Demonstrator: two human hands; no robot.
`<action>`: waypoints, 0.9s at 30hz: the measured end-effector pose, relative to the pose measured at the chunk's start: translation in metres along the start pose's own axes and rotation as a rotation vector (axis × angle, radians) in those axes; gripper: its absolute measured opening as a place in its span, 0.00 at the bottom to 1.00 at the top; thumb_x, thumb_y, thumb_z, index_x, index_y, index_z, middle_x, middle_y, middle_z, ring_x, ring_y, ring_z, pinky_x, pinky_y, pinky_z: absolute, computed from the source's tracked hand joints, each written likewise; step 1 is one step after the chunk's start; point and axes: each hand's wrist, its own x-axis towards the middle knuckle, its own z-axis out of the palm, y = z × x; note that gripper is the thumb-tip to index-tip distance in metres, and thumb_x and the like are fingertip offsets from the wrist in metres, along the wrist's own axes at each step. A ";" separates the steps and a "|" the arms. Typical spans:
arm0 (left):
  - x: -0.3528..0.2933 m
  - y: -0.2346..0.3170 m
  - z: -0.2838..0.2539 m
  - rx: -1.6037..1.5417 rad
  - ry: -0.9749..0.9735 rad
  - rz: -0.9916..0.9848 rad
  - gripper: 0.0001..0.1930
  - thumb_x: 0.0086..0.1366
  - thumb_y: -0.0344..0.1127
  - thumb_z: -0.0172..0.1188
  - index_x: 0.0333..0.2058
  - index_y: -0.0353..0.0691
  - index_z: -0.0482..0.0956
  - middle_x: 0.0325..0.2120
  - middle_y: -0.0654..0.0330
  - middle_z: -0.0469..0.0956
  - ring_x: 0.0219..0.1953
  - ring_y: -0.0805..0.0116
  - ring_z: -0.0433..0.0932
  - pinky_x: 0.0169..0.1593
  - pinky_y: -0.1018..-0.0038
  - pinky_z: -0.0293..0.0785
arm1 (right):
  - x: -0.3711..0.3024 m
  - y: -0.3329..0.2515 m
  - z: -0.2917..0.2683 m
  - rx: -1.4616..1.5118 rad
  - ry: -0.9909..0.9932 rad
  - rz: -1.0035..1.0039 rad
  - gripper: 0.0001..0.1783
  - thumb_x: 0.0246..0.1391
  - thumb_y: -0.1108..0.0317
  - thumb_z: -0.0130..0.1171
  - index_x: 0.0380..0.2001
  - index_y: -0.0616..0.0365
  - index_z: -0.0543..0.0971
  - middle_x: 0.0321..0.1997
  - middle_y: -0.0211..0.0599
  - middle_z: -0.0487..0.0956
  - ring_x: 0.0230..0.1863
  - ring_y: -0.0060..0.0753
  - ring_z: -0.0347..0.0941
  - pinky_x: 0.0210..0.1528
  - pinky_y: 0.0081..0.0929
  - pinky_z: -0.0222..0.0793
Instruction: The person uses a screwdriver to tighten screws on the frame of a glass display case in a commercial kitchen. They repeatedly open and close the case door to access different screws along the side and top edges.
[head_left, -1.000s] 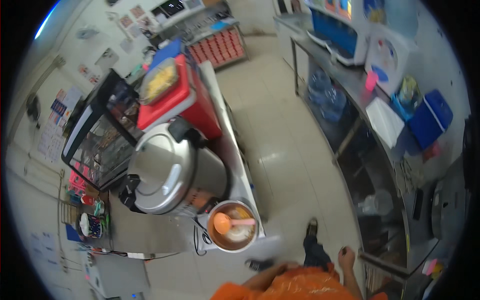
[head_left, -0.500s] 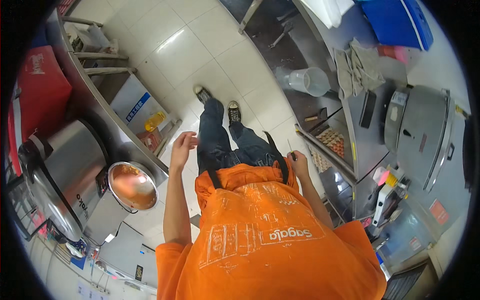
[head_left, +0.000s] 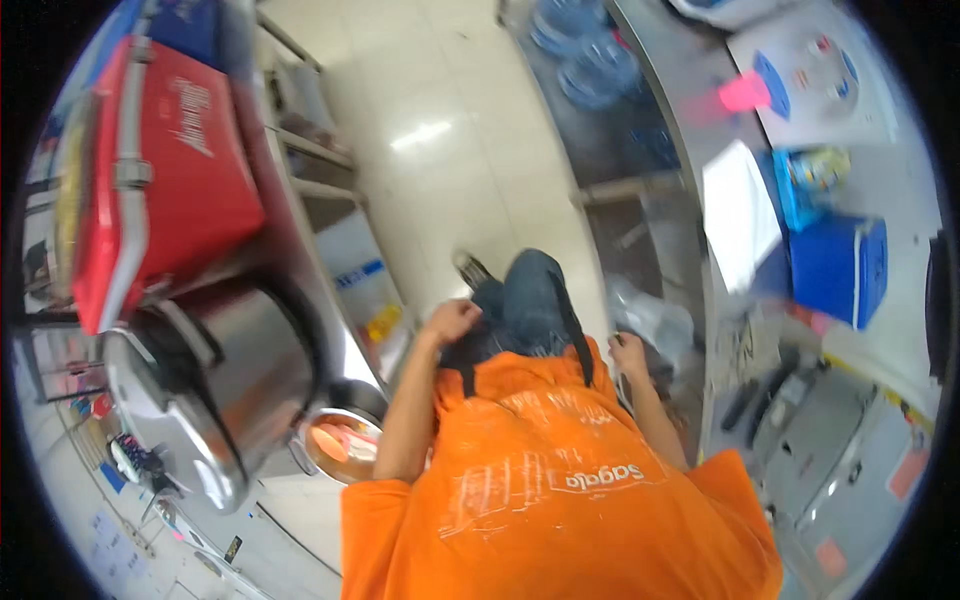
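Note:
My left hand (head_left: 452,322) hangs in front of my left thigh with its fingers curled, a little blurred, and I see nothing in it. Down at my right side, my right hand (head_left: 628,355) is closed round a small dark-handled tool (head_left: 619,341). Most of that tool is hidden by the fingers. To the left of my left forearm stands a metal bowl (head_left: 345,462) with orange-red contents. Beyond the right hand, a clear plastic container (head_left: 655,322) sits on the lower shelf.
The left counter carries a red insulated bag (head_left: 175,180) and a large steel cooker (head_left: 225,365). Along the right counter are a blue box (head_left: 838,268), a white cloth or sheet (head_left: 738,215), a pink cup (head_left: 742,93) and a grey appliance (head_left: 815,430). Big blue water bottles (head_left: 598,68) stand below. Tiled floor (head_left: 440,190) runs between.
I have walked forward along the aisle, so the cooker, bowl and counters have shifted downward in view. My left hand's fingers have curled in. The right hand still grips the small tool.

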 end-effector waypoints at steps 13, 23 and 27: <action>0.071 -0.075 -0.150 -0.319 0.510 -0.182 0.20 0.63 0.47 0.55 0.41 0.36 0.83 0.32 0.51 0.84 0.36 0.60 0.83 0.43 0.65 0.77 | 0.206 -0.358 -0.015 0.086 0.173 -0.518 0.15 0.54 0.61 0.62 0.27 0.66 0.79 0.24 0.46 0.78 0.27 0.39 0.75 0.34 0.35 0.68; -0.046 0.083 -0.263 -0.952 1.011 -0.075 0.17 0.71 0.42 0.53 0.49 0.36 0.78 0.37 0.56 0.84 0.38 0.69 0.82 0.42 0.73 0.76 | 0.210 -0.870 0.010 0.207 -0.390 -1.237 0.12 0.55 0.64 0.66 0.36 0.63 0.83 0.25 0.28 0.79 0.28 0.17 0.69 0.33 0.23 0.67; -0.161 0.161 -0.309 -1.105 1.259 -0.152 0.14 0.72 0.37 0.53 0.48 0.34 0.77 0.36 0.56 0.83 0.39 0.70 0.81 0.42 0.76 0.75 | 0.071 -1.042 0.078 0.199 -0.707 -1.581 0.14 0.55 0.62 0.66 0.41 0.60 0.84 0.34 0.36 0.82 0.33 0.24 0.75 0.37 0.24 0.70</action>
